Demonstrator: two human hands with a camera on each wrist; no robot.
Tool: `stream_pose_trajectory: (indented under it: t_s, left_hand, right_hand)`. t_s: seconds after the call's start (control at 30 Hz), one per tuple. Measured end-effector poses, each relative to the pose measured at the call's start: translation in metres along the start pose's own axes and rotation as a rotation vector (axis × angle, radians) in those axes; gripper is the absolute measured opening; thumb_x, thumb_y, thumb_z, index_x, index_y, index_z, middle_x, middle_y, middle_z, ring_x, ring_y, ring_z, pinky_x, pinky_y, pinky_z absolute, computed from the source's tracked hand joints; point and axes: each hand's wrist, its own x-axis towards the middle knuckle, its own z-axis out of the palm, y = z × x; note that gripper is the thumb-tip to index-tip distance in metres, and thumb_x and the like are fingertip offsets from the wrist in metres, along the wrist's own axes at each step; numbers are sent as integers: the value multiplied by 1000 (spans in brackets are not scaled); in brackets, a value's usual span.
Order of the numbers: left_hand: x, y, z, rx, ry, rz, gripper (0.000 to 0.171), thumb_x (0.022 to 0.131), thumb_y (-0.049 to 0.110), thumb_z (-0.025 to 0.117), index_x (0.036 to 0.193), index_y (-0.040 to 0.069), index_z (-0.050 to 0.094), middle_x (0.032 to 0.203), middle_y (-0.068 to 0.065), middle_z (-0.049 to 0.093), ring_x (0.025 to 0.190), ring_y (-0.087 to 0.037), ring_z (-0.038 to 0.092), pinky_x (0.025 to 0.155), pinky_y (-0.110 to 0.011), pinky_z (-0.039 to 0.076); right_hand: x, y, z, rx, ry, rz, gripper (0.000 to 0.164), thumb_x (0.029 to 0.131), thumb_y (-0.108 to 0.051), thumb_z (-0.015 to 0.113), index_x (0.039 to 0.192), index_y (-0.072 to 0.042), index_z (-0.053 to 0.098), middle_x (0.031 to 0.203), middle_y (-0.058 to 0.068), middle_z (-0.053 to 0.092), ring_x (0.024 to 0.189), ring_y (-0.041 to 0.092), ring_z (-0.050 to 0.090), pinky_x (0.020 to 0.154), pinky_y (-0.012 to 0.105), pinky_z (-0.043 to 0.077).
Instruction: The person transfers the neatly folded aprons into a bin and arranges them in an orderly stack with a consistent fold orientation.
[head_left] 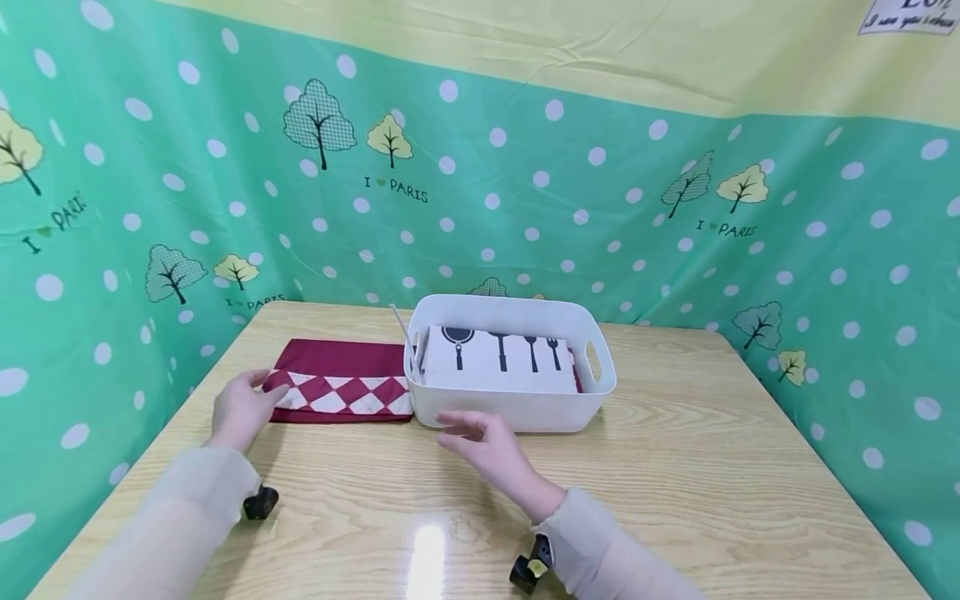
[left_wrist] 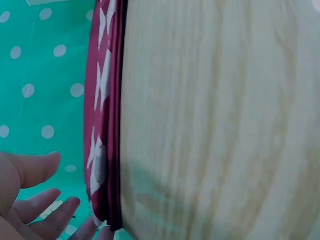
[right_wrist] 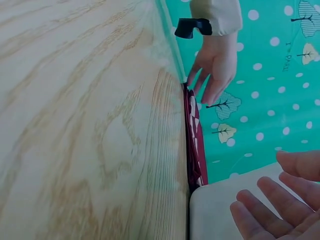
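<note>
A folded maroon cloth [head_left: 345,360] with a maroon and white diamond band lies on the table at the left of a white plastic basket [head_left: 495,408]. At the cloth's left end is my left hand [head_left: 243,408], fingertips at its edge. In the left wrist view the thumb stands apart from the loosely extended fingers [left_wrist: 55,220], with no cloth pinched between them. My right hand [head_left: 491,450] hovers in front of the basket, its fingers extended and nothing held. Inside the basket stands a folded white cloth [head_left: 495,367] printed with dark kitchen utensils.
The wooden table [head_left: 675,483] reaches forward to a green polka-dot curtain [head_left: 525,208] behind and at both sides. A thin pale strip [head_left: 402,327] sticks up at the basket's left side. Some maroon fabric shows beside the white cloth.
</note>
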Motion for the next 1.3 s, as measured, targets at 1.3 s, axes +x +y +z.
stream_pose_trajectory:
  t_s: [1.3]
  left_hand:
    - [19,-4,2,382,-63,80,59,92,15,66,127,-26,41,118,-42,49,108,-50,45,96,-60,34]
  right_hand:
    - [14,8,0,255,9,59,43,93,-12,66,132,3,58,130,20,64,114,28,66,94,37,56]
